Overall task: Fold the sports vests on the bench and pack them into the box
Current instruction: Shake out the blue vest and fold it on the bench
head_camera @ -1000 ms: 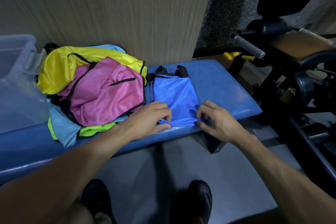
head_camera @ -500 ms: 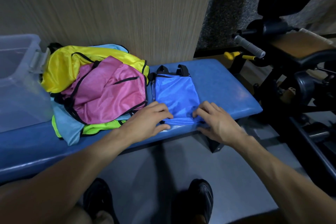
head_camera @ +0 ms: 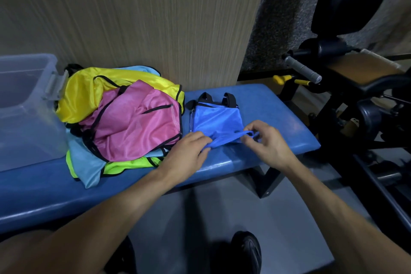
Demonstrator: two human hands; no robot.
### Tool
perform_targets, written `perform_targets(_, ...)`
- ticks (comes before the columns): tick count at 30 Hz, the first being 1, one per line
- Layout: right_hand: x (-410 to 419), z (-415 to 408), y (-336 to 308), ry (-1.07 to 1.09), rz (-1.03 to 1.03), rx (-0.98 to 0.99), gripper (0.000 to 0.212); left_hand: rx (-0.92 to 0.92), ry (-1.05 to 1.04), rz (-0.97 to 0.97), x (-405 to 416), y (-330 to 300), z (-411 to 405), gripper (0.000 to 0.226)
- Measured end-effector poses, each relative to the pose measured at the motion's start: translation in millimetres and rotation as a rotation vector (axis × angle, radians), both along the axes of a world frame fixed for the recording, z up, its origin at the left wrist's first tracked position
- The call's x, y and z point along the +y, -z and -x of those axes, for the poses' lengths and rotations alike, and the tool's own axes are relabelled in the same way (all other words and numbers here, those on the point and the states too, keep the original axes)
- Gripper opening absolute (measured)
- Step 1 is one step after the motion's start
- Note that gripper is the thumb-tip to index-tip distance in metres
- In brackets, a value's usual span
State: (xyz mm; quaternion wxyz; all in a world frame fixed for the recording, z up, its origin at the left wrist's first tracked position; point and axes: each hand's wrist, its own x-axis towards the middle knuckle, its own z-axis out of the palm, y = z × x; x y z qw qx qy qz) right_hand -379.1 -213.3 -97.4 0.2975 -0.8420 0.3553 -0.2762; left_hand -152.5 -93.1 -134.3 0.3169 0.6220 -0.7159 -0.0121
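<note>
- The left hand [head_camera: 189, 151] and right hand [head_camera: 265, 140] each pinch the near hem of the royal-blue vest [head_camera: 215, 121], lifting it off the blue padded worktop [head_camera: 278, 118].
- Unfolded vests (yellow, pink, green) [head_camera: 124, 122] lie piled beside the clear plastic box [head_camera: 24, 104].

- Five vests showing: blue vest [head_camera: 216, 121], pink vest [head_camera: 138, 124], yellow vest [head_camera: 82, 93], light-blue vest [head_camera: 89, 167], lime vest [head_camera: 126, 165].
- One bench [head_camera: 273, 118] bearing them.
- One clear box [head_camera: 24, 104] sitting.
- Two hands working: left hand [head_camera: 186, 155], right hand [head_camera: 269, 144].
</note>
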Motion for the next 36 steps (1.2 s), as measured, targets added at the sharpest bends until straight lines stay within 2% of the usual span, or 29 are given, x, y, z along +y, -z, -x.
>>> perform_targets(3,-3,-6,-22,0.015,-0.087,-0.225,0.009,0.191,-0.064,0.078,-6,-37,-1,0.018)
perform_targets(7,-6,-17,-74,0.030,-0.106,-0.583,0.022,0.382,-0.025,0.222,-20,-110,-4,0.019)
perform_targets(11,-20,-32,-108,0.066,-0.163,-0.746,0.016,0.566,0.115,0.130,-52,-157,-18,0.030)
perform_targets(14,-48,-49,-92,0.128,-0.317,-0.737,0.016,0.564,0.052,-0.023,-84,-152,-32,0.030)
perform_targets(18,-82,-67,-24,0.255,-0.669,-0.546,0.026,0.745,-0.152,-0.332,-127,-89,-45,0.027)
perform_targets(21,-84,-72,12,0.320,-0.748,-0.334,0.039,0.872,-0.373,-0.553,-141,-40,-53,0.027)
perform_targets(23,-92,-72,20,0.348,-0.654,-0.255,0.054,0.915,-0.448,-0.549,-149,-22,-61,0.029)
perform_targets(26,-100,-72,22,0.344,-0.397,-0.113,0.059,0.856,-0.469,-0.449,-158,-18,-66,0.031)
perform_targets(28,-94,-69,17,0.306,-0.167,0.027,0.052,0.662,-0.423,-0.450,-154,-25,-67,0.042)
perform_targets(30,-82,-70,5,0.195,0.030,0.085,0.036,0.387,-0.361,-0.426,-142,-37,-67,0.049)
perform_targets(32,-60,-77,-10,0.050,0.061,0.146,0.026,0.255,-0.317,-0.358,-126,-50,-67,0.030)
perform_targets(33,-47,-83,-17,-0.006,0.066,0.216,0.027,0.283,-0.305,-0.358,-117,-57,-67,0.012)
perform_targets(36,-15,-99,-20,-0.113,0.141,0.513,0.040,0.406,-0.232,-0.559,-91,-67,-63,0.016)
